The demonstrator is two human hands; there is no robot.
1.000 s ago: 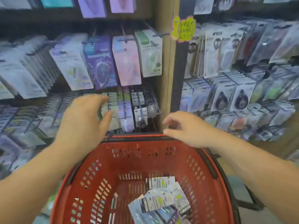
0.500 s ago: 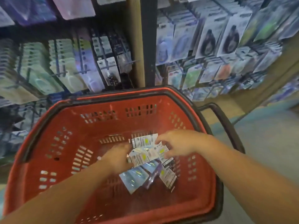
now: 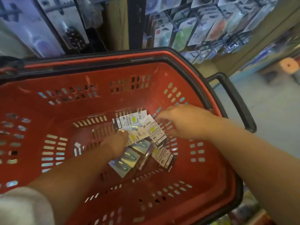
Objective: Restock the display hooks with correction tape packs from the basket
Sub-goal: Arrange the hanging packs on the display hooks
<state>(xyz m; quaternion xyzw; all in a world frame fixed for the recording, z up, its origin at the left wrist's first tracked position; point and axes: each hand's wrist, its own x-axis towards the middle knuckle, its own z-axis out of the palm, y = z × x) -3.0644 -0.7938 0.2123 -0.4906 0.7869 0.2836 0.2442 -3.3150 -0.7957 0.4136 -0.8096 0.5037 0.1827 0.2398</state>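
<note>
A: Where do things stand?

B: Both hands are down inside the red basket (image 3: 48,98). The correction tape packs (image 3: 138,122) lie in a loose, overlapping heap on its bottom, right of centre. Several are face down, printed backs and yellow stickers (image 3: 134,119) up. A few clear blister fronts show underneath.

A: And the left hand (image 3: 116,144)?

B: At the near-left edge of the heap, fingertips against a pack. The fingers bend downward and are blurred by motion. I cannot tell whether it grips a pack or only touches one.

A: The right hand (image 3: 183,121)?

B: Over the far-right side of the heap, fingers stretched fairly flat toward the top pack. It holds nothing that I can see. Touching or just above, unclear.

A: Which step?

B: My reading: the pick-up. Packs are being gathered in the basket, and none is lifted clear yet.

A: The display hooks (image 3: 203,25)?

B: Beyond the far rim, up and right, crowded with hanging goods and well apart from both hands. Too blurred to tell which hook wants stock.

A: What does the next move call for?

B: Probably separating one pack or a small stack from the overlap and squaring it. Then hang hole upward, lift over the rim and thread it onto a hook. The flat, glossy packs look slippery, so pinch at an edge.
</note>
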